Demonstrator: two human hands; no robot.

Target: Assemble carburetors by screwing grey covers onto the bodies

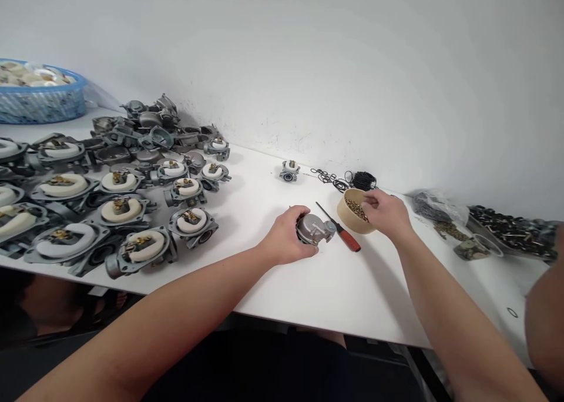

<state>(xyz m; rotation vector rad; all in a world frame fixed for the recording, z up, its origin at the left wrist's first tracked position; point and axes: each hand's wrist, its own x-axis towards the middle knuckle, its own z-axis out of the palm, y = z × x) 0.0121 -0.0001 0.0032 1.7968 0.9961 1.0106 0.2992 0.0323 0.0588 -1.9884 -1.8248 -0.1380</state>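
My left hand (288,234) is wrapped round a grey metal carburetor (314,228), its rounded bowl turned up, just above the white table. To the right, my right hand (384,213) reaches over the rim of a tan round tub (348,217) of small brass-coloured screws (356,208). Its fingers are bent together at the tub's inside edge; whatever they pinch, if anything, is hidden. Between the hands lies a screwdriver (348,237) with a red and black handle, its shaft pointing toward the wall.
Open carburetor bodies with white floats (145,246) crowd the left, before a heap of metal bowls (150,120) and a blue basket (42,105). One carburetor (289,171) stands near the wall. Black rubber rings (362,180) lie behind the tub. Black-headed parts (513,231) and another person's arm (546,314) are at right.
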